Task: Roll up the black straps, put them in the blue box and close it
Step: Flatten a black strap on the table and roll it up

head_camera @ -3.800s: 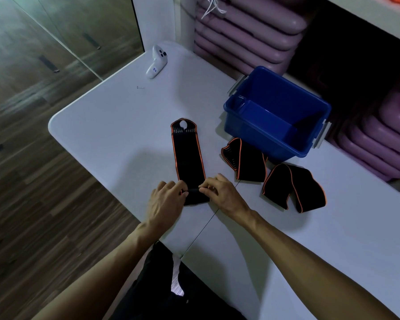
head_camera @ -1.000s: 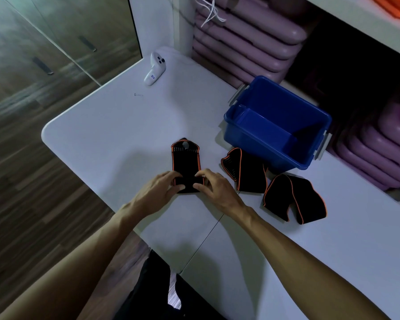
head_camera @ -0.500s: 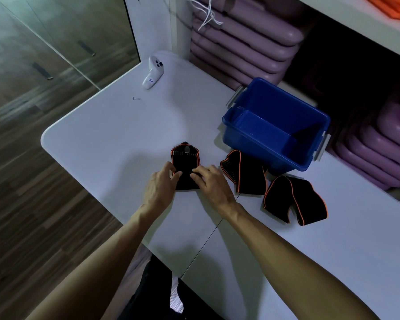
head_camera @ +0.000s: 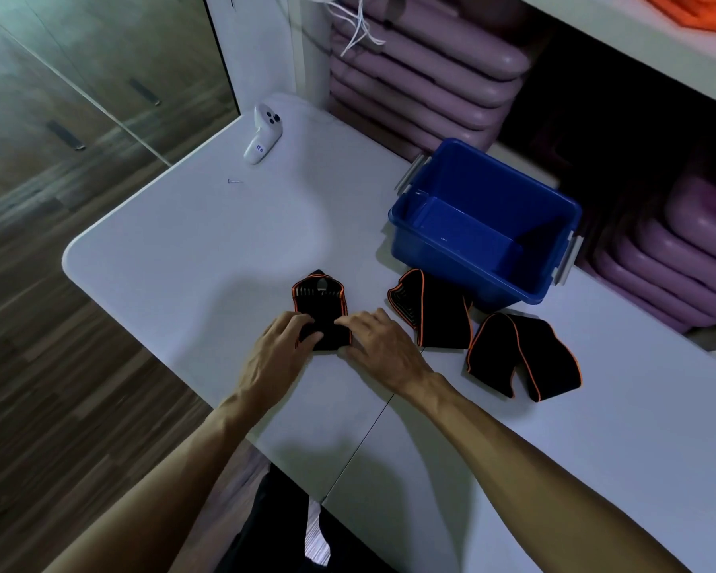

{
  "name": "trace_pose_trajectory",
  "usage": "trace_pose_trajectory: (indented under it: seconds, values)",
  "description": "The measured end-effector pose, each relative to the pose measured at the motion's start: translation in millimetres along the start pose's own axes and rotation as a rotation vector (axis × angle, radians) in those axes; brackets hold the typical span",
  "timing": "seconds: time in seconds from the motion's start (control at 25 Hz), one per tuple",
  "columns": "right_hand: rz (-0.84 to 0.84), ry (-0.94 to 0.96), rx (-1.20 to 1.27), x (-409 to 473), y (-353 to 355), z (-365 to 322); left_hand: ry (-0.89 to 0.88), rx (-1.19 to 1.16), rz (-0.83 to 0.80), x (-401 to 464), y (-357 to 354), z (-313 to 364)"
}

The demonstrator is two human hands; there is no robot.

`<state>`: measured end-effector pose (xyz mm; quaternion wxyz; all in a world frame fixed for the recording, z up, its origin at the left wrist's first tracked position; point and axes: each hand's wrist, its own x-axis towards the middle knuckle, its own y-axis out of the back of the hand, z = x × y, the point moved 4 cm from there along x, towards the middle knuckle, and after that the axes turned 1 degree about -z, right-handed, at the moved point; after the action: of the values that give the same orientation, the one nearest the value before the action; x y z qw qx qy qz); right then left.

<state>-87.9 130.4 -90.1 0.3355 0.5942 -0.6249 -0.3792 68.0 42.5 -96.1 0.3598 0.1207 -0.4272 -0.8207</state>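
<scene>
**Near the bench's front edge: both hands on a partly rolled strap**

Near the front edge of the white bench (head_camera: 191, 241), both hands press on one black strap with orange edging (head_camera: 320, 308). Its near end is wound into a roll under the fingers; its far end lies flat on the bench, pointing away from the person, with a rounded tip and a pale patch at that tip.

Left hand (head_camera: 282, 345): palm down, fingers curled over the left side of the roll, gripping it. Right hand (head_camera: 379, 341): palm down, fingers bent onto the right side of the same roll, thumb tucked toward it. The fingertips of the two hands nearly meet over the strap.

Second black strap with orange edging (head_camera: 430, 314): loosely folded, just right of the right hand, its far corner touching or very close to the front wall of the blue plastic box (head_camera: 472, 279). Third black strap with orange trim (head_camera: 521, 357): bent in an inverted-V shape, further right, apart from the box.

Blue box: open, no lid on it, interior appears empty. Grey latches at both short ends. It stands toward the back of the bench.

White handheld controller (head_camera: 263, 134): lies near the far left corner, well apart from the straps. Small dark pin-like item (head_camera: 235, 181) on the bench near it; kind cannot be told.

Stacked purple mats (head_camera: 422, 76) sit behind the bench.
</scene>
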Motion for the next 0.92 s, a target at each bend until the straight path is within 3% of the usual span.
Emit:
trace_pose_trajectory:
  seconds: [0.08,0.2,0.4,0.52,0.64,0.72,0.8,0.92]
  values:
    - [-0.028,0.000,0.013,1.7,1.3,0.3,-0.101,0.070,-0.110,-8.6,-1.7,-9.2]
    - [-0.083,-0.035,0.056,9.6,4.0,3.5,-0.087,0.025,-0.137,-6.2,2.4,-17.8]
    - [-0.182,-0.211,0.183,34.2,4.6,10.6,0.094,-0.097,-0.206,22.0,11.3,-27.6]
    - [-0.158,-0.334,0.324,40.5,3.7,14.3,0.347,-0.280,-0.207,34.9,11.6,-30.3]
    - [-0.082,-0.370,0.552,39.8,9.2,7.5,0.557,-0.460,-0.334,46.4,7.5,-33.3]
    - [-0.075,-0.410,0.627,36.4,13.1,4.5,0.523,-0.468,-0.409,51.0,9.1,-32.8]
    - [-0.060,-0.423,0.611,31.4,14.0,6.5,0.446,-0.478,-0.386,54.4,12.8,-30.7]
    - [0.099,-0.369,0.546,18.8,15.9,10.3,0.176,-0.387,-0.307,63.9,14.4,-12.4]
